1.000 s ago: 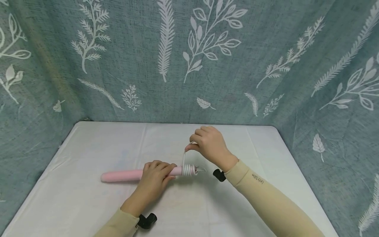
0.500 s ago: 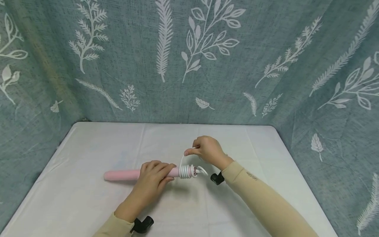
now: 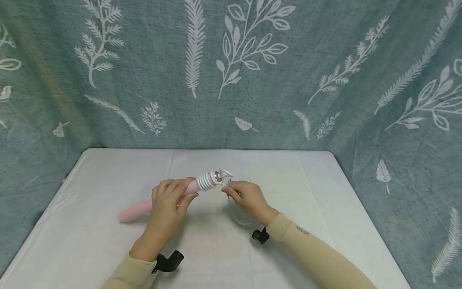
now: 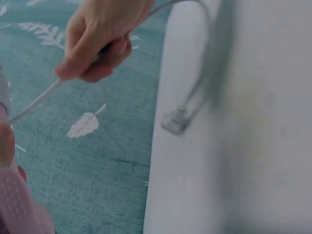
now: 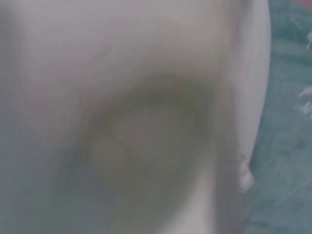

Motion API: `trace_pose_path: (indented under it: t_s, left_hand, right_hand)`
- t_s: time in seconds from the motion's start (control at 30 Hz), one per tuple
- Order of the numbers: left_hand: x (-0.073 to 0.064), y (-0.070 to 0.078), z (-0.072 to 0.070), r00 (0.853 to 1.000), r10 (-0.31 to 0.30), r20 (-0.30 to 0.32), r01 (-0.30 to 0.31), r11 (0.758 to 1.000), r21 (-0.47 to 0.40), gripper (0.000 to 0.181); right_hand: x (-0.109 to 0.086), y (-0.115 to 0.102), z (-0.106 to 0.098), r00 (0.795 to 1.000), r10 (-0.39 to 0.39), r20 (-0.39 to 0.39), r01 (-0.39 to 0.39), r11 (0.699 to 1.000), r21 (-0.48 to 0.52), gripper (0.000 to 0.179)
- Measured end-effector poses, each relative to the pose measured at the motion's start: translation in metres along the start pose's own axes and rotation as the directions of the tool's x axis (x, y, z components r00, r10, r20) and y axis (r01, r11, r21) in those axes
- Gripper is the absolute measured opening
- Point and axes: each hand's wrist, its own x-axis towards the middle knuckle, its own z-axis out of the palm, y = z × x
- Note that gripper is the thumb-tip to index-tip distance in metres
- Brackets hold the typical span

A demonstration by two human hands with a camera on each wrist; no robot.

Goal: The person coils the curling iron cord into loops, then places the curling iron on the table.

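Observation:
In the head view my left hand [image 3: 167, 206] grips a pink wand-shaped hair iron [image 3: 135, 210] around its middle. Its right end tilts up off the table. White power cord [image 3: 206, 180] lies in several turns around that end, and a loose loop sticks out past the tip. Just right of the tip, my right hand [image 3: 249, 196] pinches the cord between thumb and fingers. From there to the iron the cord [image 4: 41, 100] runs taut in the left wrist view. A blurred plug [image 4: 175, 122] hangs from the cord's free length. The right wrist view is too blurred to show the hand.
A white-covered table [image 3: 303, 257] lies beneath both hands. Green-blue leaf-patterned cloth [image 3: 162, 80] stands behind it and at both sides. Black wrist cameras [image 3: 169, 261] sit at the cuffs of both beige sleeves [image 3: 317, 253].
My left hand has lifted the iron's wound end upward and tilted it, shifting slightly left. My right hand has brought the cord from above and behind the iron down to beside its tip.

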Motion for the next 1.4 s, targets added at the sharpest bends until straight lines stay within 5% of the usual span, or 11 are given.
trace_pose_path:
  t_s: [0.2,0.4,0.47,0.6,0.67,0.7,0.77,0.83,0.9,1.07,1.4]
  left_hand:
    - [0.009,0.0,-0.006,0.995,-0.08,-0.067,0.08,0.997,-0.003,0.037]
    - [0.011,0.0,-0.002,0.992,-0.096,-0.078,0.096,0.995,-0.009,0.037]
    - [0.012,-0.001,-0.003,0.99,-0.098,-0.101,0.098,0.995,-0.001,0.037]
    - [0.015,-0.004,-0.009,0.979,-0.129,-0.158,0.132,0.991,0.007,0.036]
    - [0.016,-0.005,-0.012,0.974,-0.152,-0.168,0.155,0.988,0.003,0.035]
    - [0.017,-0.005,-0.013,0.972,-0.162,-0.172,0.165,0.986,0.002,0.035]
    - [0.018,-0.008,-0.015,0.967,-0.179,-0.181,0.183,0.983,0.004,0.034]
    - [0.019,-0.009,-0.016,0.963,-0.194,-0.187,0.198,0.98,0.002,0.033]
    - [0.02,-0.011,-0.017,0.958,-0.208,-0.195,0.212,0.977,0.001,0.032]
    - [0.023,-0.013,-0.014,0.957,-0.221,-0.186,0.225,0.974,0.0,0.032]
    - [0.022,-0.024,0.001,0.968,-0.219,-0.119,0.227,0.972,0.063,0.034]
  right_hand:
    - [0.001,-0.017,-0.005,0.998,0.043,0.048,-0.051,0.983,0.178,0.022]
    - [0.003,-0.02,-0.008,0.958,0.267,0.104,-0.287,0.884,0.37,0.017]
    - [0.004,-0.017,-0.01,0.917,0.357,0.177,-0.397,0.793,0.462,0.019]
    - [0.005,0.0,-0.022,0.785,0.505,0.359,-0.606,0.506,0.613,0.025]
    - [0.005,0.008,-0.031,0.755,0.536,0.377,-0.637,0.465,0.614,0.027]
    - [0.005,0.011,-0.036,0.768,0.532,0.357,-0.627,0.51,0.589,0.027]
    - [0.003,0.014,-0.045,0.829,0.475,0.295,-0.559,0.688,0.462,0.027]
    - [0.0,0.011,-0.051,0.914,0.334,0.23,-0.387,0.889,0.244,0.026]
    - [-0.004,0.002,-0.052,0.973,0.137,0.187,-0.14,0.99,0.005,0.022]
    - [-0.022,-0.027,-0.048,0.949,-0.258,0.18,0.303,0.901,-0.31,0.023]
    - [-0.035,-0.062,-0.05,0.874,-0.454,0.176,0.486,0.801,-0.348,0.027]
